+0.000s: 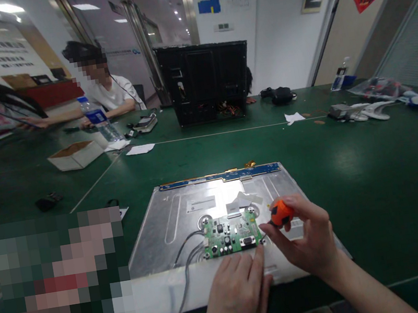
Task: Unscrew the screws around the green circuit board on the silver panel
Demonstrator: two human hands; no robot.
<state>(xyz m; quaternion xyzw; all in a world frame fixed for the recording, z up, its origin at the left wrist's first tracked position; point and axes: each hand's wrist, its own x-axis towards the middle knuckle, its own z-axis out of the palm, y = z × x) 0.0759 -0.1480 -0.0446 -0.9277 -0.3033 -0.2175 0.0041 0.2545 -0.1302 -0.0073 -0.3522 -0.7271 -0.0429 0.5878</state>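
A silver metal panel lies on the green table, with a blue circuit strip along its far edge. Mounted on the panel is a green circuit board, from whose left side dark cables run toward me. In my right hand is an orange and black screwdriver, its tip by the board's lower right corner. My left hand rests on the panel's near edge, its index finger stretched to that same corner and nothing visible in its grasp.
Beyond the panel stands a black monitor housing. At the left are an open white box, a water bottle and two people. A grey tool and plastic bags lie at the right.
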